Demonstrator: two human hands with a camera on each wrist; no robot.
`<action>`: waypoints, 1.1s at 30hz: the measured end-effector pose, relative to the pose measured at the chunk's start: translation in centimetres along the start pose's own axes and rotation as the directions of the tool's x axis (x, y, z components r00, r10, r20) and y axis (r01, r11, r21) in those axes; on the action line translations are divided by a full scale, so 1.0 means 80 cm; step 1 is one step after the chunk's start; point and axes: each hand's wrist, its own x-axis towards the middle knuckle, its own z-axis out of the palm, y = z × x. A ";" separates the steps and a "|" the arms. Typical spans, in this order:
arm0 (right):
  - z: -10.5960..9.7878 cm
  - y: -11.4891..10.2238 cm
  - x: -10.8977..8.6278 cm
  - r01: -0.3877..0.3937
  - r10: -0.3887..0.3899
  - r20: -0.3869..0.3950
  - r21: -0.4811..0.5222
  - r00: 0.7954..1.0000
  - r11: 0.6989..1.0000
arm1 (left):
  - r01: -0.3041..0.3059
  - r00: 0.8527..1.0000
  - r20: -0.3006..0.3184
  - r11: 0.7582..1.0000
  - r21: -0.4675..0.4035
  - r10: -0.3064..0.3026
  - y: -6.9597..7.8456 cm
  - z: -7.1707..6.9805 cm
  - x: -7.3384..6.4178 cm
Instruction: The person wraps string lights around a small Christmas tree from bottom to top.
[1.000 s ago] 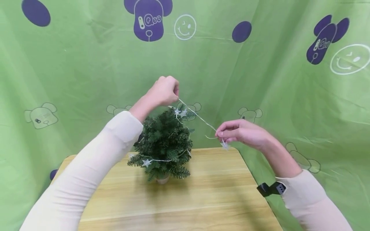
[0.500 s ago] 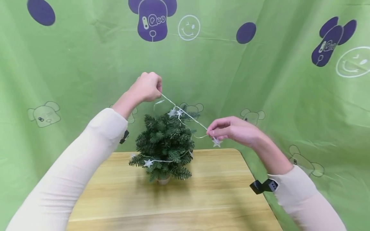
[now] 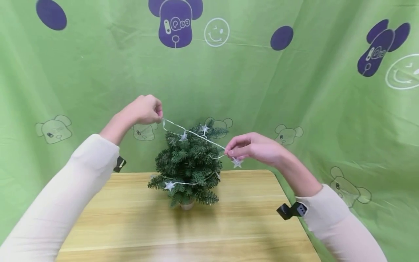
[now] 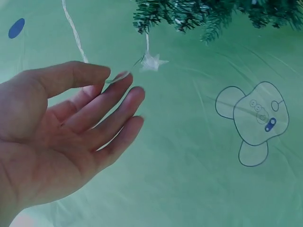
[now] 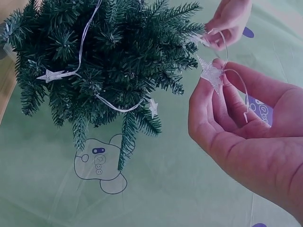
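Note:
A small artificial Christmas tree (image 3: 183,156) stands upright on a wooden table (image 3: 209,233). String lights (image 3: 209,141) with clear star-shaped bulbs are draped on it. Above its upper left side, my left hand (image 3: 144,111) pinches the wire between thumb and fingertip. The left wrist view shows that hand (image 4: 71,123) palm-on, with a star bulb (image 4: 152,62) hanging just past the fingertips. To the right of the tree, my right hand (image 3: 258,149) pinches the wire beside another star bulb (image 5: 212,75). Between both hands the wire slants down across the tree's top front.
Lower on the branches sits another star bulb (image 3: 169,186) on its wire. A green curtain (image 3: 98,72) with printed cartoon figures hangs close behind the table. Black devices, including a right-hand one (image 3: 289,210), are at both cuffs.
My left hand has moved left, ending a little lower, drawing the wire across the treetop. One star bulb near the top has shifted left. My right hand has moved slightly left.

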 end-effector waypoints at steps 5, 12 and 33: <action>0.000 -0.005 -0.001 -0.003 0.003 -0.004 -0.023 1.000 1.000 | -0.037 0.997 0.062 0.999 0.012 0.036 -0.013 0.001 -0.019; -0.002 -0.027 -0.002 -0.028 0.023 -0.060 -0.080 0.998 0.996 | -0.066 0.990 0.117 0.997 -0.049 0.072 -0.028 0.005 -0.037; 0.044 -0.078 0.006 0.115 -0.096 0.156 -0.112 0.983 0.987 | -0.060 0.998 -0.040 0.995 -0.076 0.057 -0.060 0.047 -0.054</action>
